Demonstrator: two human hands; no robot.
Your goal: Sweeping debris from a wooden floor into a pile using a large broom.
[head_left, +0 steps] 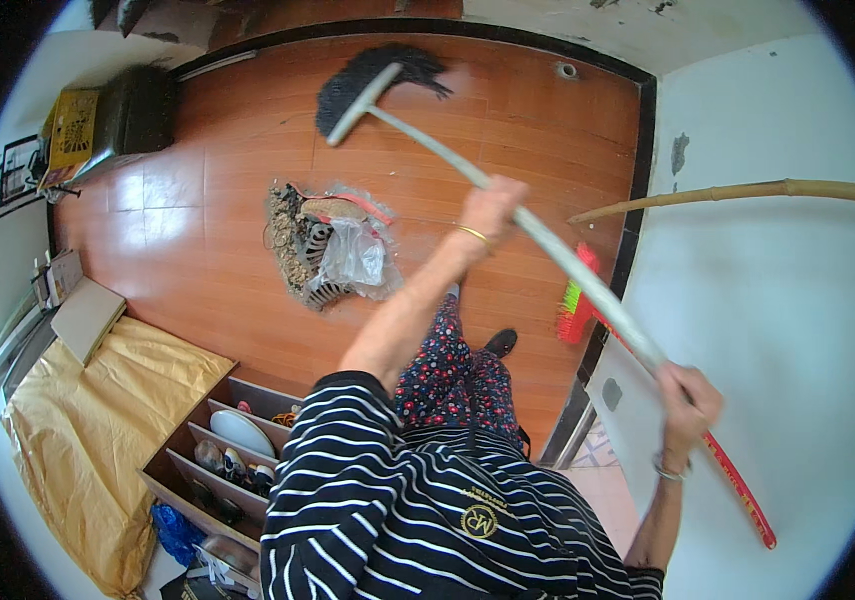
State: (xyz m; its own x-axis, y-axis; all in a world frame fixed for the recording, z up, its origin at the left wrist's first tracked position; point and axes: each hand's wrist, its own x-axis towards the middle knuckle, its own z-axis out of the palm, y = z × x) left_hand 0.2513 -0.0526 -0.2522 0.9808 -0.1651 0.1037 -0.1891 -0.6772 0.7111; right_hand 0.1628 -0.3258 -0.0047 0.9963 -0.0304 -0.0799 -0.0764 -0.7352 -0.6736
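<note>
Both grips are closed round the mop (pixel 588 282) pole: left hand (pixel 494 208) partway along it, right hand (pixel 689 398) near its upper end. Mop head (pixel 360 82) is on the tiled floor (pixel 223 240) by the far edge, strands spread to one side, slightly blurred.

Risks, my read:
- Debris pile (pixel 291 240) with clear plastic bag (pixel 353 255) sits between mop head and feet. Pull straight back and the strands could drag through it, scattering the loose bits.
- Red broom (pixel 578 305) leans close under the pole, its handle passing right behind the right hand. Wide swing could knock it down or pinch knuckles.
- Bamboo pole (pixel 748 193) near the wall (pixel 748 110) could get clipped if the mop swings right.
- If the strands are wet (can't tell), the dark shoe (pixel 501 343) could slip.
- Lopsided strands could let the bare crossbar scrape the floor.
</note>
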